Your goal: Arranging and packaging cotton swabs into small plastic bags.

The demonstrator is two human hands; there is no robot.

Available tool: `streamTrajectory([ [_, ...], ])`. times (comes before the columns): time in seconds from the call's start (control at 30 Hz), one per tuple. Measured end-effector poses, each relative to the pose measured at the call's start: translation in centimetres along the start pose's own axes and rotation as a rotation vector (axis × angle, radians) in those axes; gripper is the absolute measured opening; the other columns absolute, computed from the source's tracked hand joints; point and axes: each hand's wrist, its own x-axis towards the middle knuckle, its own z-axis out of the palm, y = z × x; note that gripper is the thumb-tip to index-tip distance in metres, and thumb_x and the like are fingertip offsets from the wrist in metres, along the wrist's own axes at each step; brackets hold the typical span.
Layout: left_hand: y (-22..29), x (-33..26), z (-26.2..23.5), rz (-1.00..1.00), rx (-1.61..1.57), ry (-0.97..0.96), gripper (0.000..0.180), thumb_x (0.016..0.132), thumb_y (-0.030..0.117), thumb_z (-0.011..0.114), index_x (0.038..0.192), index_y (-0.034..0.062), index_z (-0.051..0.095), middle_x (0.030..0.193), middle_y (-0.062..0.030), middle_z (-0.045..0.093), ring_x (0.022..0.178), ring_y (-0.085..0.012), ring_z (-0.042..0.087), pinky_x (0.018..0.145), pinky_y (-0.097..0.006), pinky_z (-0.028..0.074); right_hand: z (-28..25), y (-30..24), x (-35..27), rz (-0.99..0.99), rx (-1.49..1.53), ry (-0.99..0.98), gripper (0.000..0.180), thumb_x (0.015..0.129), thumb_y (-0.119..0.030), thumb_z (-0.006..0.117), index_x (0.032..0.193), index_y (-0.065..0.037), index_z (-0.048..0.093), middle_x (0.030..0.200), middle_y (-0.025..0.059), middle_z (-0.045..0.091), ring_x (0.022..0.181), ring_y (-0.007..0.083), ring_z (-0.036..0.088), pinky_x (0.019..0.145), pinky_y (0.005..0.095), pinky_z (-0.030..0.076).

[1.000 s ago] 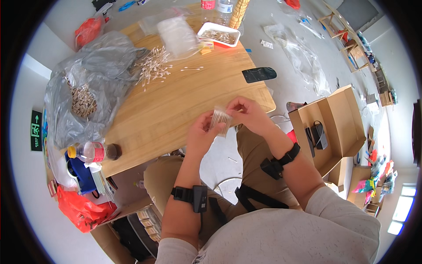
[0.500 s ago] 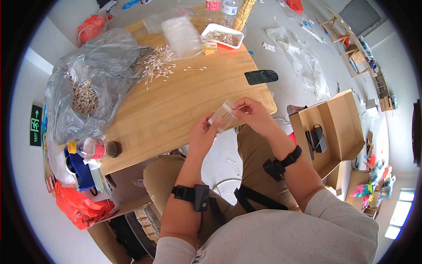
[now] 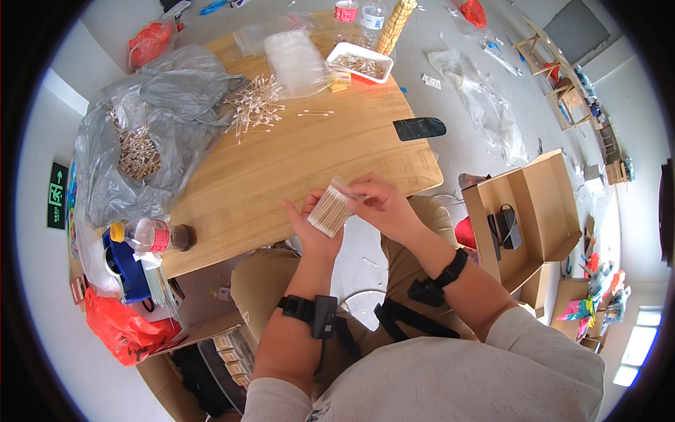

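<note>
Between my hands, just off the table's near edge, is a small clear zip bag (image 3: 328, 213) with a row of cotton swabs inside, tilted. My left hand (image 3: 316, 239) cradles it from below and behind, thumb stretched out to the left and fingers partly hidden by the bag. With thumb and fingers, my right hand (image 3: 380, 200) pinches the bag's reddish top edge. Farther away on the wooden table (image 3: 239, 204) lies a loose heap of cotton swabs (image 3: 256, 105), with a few single swabs (image 3: 315, 113) beside it.
A grey plastic bag (image 3: 169, 84) full of swabs covers the table's left side. At the back are clear bags (image 3: 295, 60), a white tray of swabs (image 3: 358, 62) and bottles (image 3: 371, 21). A brown bottle (image 3: 158, 235) lies front left. An opened cardboard box (image 3: 517, 211) stands right.
The bag has turned so its swabs face up, and has shifted left and down. My left thumb has come off it; my right hand has moved left and down, still pinching its top.
</note>
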Motion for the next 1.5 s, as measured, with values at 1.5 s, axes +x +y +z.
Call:
streamTrajectory([
  [1.5, -0.4, 0.3, 1.4, 0.160, 0.167, -0.042, 0.065, 0.105, 0.064, 0.035, 0.115, 0.0052, 0.061, 0.111, -0.0060, 0.068, 0.106, -0.0173, 0.062, 0.092, -0.036, 0.050, -0.3, -0.9, 0.6, 0.130, 0.108, 0.061, 0.035, 0.096, -0.007, 0.069, 0.130, -0.002, 0.063, 0.108, 0.0039, 0.064, 0.096, 0.0126, 0.063, 0.083, 0.0273, 0.053],
])
